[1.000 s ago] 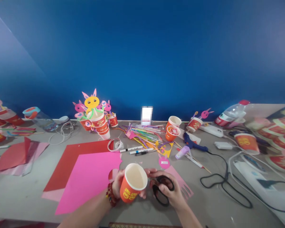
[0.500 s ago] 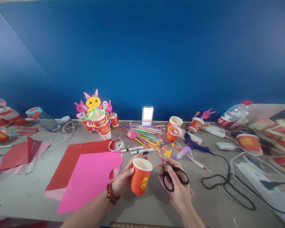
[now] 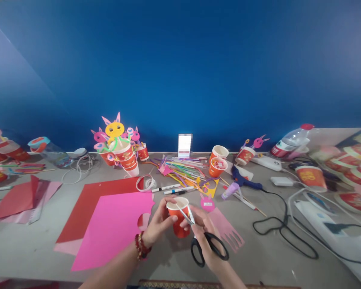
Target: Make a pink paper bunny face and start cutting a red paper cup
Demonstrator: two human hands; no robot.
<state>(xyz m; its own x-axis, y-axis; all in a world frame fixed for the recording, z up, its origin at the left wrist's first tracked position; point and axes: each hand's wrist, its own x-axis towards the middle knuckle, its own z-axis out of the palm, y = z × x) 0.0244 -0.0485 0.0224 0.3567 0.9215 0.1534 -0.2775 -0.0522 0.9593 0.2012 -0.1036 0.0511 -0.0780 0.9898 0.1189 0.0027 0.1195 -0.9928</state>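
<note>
My left hand [image 3: 161, 220] is closed around the side of a red paper cup [image 3: 180, 229], held upright above the table. In my right hand [image 3: 206, 237] is a pair of black-handled scissors [image 3: 192, 223], its blades parted at the cup's rim. One blade reaches over the cup's mouth and the other is on the outside; whether they touch the paper I cannot tell. The fingers of my right hand also come up against the cup's right side. Beyond it lie a pink bunny face cutout [image 3: 207, 203] and a pale pink paper with slits [image 3: 227, 229].
Pink paper [image 3: 114, 228] and red paper [image 3: 78, 212] lie at left. Behind are markers [image 3: 179, 191], coloured sticks [image 3: 183, 172] and a cup stack [image 3: 219, 151]. A blue glue gun [image 3: 243, 180] trails a black cord at right. Decorated cups [image 3: 124, 154] stand at the back left.
My right hand has brought the scissors left to the cup's rim, with the blades now apart. The cup has turned, its gold lettering out of sight. The bunny cutout is now uncovered.
</note>
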